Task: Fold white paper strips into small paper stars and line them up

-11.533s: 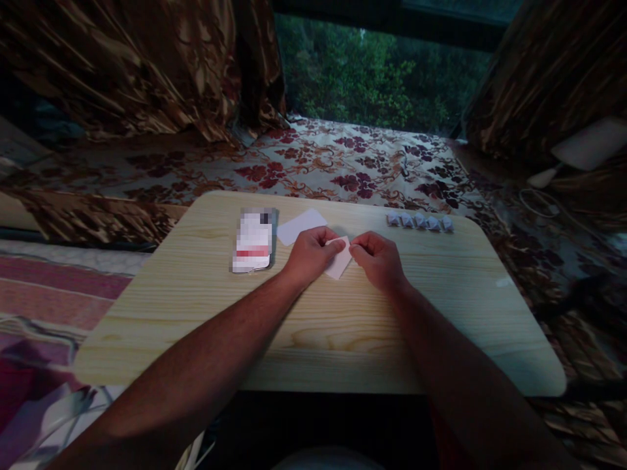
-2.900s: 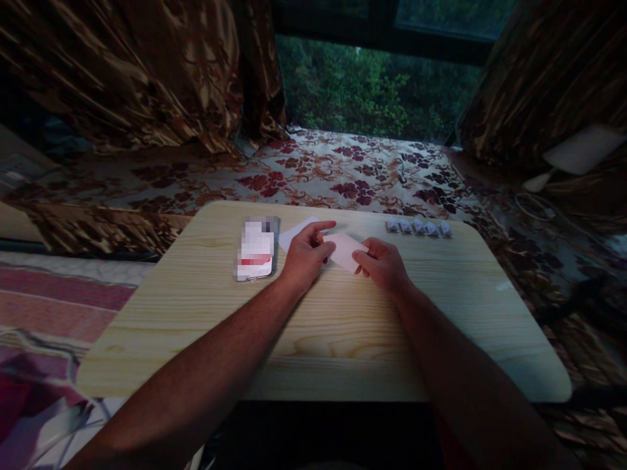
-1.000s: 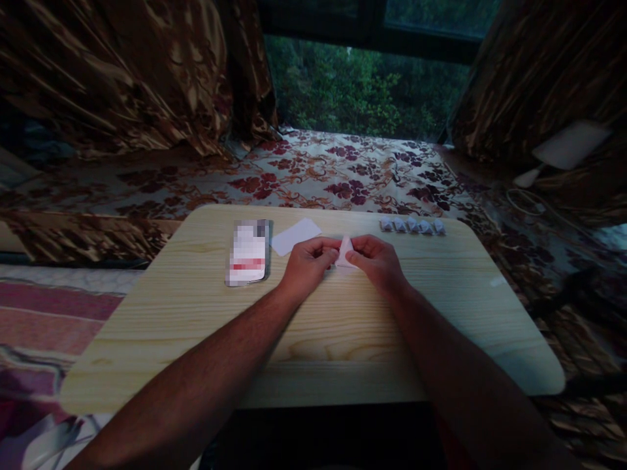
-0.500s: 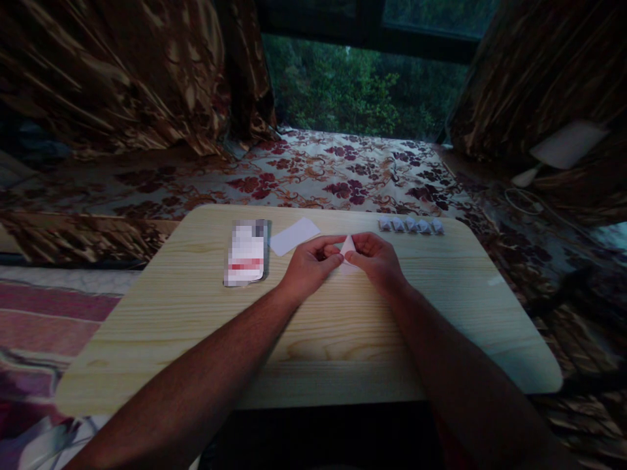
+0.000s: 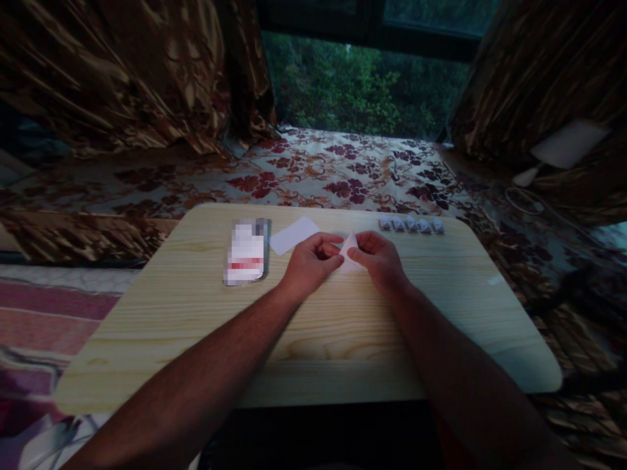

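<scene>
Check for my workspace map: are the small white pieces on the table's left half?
No, the small white pieces form a row on the table, right of centre, near its far edge.

Right fingers (image 5: 361,255) pinch folded paper (image 5: 348,250); wooden table (image 5: 323,320) beneath.
</scene>
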Demonstrator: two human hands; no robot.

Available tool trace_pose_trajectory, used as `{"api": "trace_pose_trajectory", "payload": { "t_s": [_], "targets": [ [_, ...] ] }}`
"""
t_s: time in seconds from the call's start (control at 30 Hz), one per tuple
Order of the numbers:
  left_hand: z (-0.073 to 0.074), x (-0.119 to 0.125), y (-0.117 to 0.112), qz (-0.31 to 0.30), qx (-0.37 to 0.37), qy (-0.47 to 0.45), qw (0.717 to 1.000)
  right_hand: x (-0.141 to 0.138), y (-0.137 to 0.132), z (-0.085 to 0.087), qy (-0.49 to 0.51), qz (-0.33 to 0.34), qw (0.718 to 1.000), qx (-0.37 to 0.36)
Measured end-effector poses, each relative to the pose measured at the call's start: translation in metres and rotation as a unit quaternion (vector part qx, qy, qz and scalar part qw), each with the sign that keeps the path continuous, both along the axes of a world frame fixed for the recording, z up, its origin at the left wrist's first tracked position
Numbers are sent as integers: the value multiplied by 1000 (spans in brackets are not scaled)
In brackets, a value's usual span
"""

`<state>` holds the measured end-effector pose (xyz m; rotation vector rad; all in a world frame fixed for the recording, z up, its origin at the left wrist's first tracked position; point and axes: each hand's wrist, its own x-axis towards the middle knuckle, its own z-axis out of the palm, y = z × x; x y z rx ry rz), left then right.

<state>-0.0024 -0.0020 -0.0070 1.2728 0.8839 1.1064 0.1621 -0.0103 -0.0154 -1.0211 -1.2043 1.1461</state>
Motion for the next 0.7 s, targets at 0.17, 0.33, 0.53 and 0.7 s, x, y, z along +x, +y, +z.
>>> {"api": "trace_pose_trajectory", "payload": {
  "t_s": [0.17, 0.33, 0.53, 0.7],
  "targets": [
    [2, 0, 0, 14, 8, 19, 1000, -1, 0, 1, 2, 2, 1000, -1],
    [4, 1, -1, 22, 9, 28, 999, -1, 0, 1, -8, -5, 1000, -5],
    [1, 0, 0, 17, 13, 29, 999, -1, 0, 2, -1, 0, 1000, 6],
    [-1, -1, 0, 30, 18, 47, 998, -3, -1, 2, -2, -3, 1000, 9]
  ]
}}
